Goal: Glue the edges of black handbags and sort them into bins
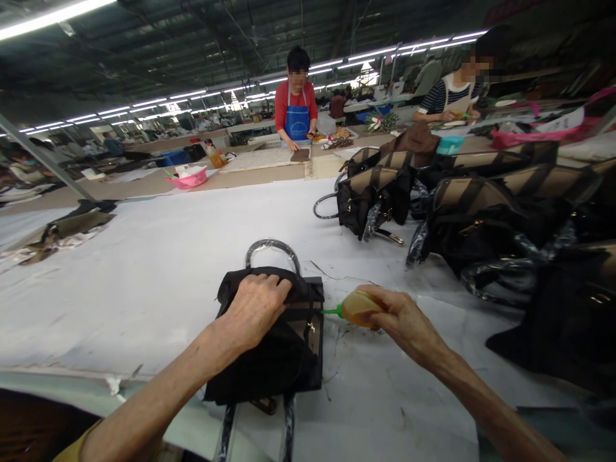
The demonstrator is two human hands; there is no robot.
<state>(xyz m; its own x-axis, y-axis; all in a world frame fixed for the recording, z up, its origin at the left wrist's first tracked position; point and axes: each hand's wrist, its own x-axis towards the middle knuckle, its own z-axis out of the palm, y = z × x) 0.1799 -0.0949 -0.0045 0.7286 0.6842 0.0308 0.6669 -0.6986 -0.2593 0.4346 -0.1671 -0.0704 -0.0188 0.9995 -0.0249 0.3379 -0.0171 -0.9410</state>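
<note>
A black handbag [283,346] lies flat on the white-covered table [158,269] just in front of me, its plastic-wrapped handle [272,248] pointing away. My left hand [255,307] presses down on the bag's top edge, fingers curled over the black flap. My right hand [394,316] grips a small amber squeeze bottle [355,307]. Its green nozzle [331,312] touches the right side of the bag.
Several black and tan handbags [481,212] are piled on the table to the right. A pink basin [188,177] stands at the far edge. One person in a blue apron [296,102] and another in a striped top [450,96] work at benches behind. Dark fabric [67,228] lies at left.
</note>
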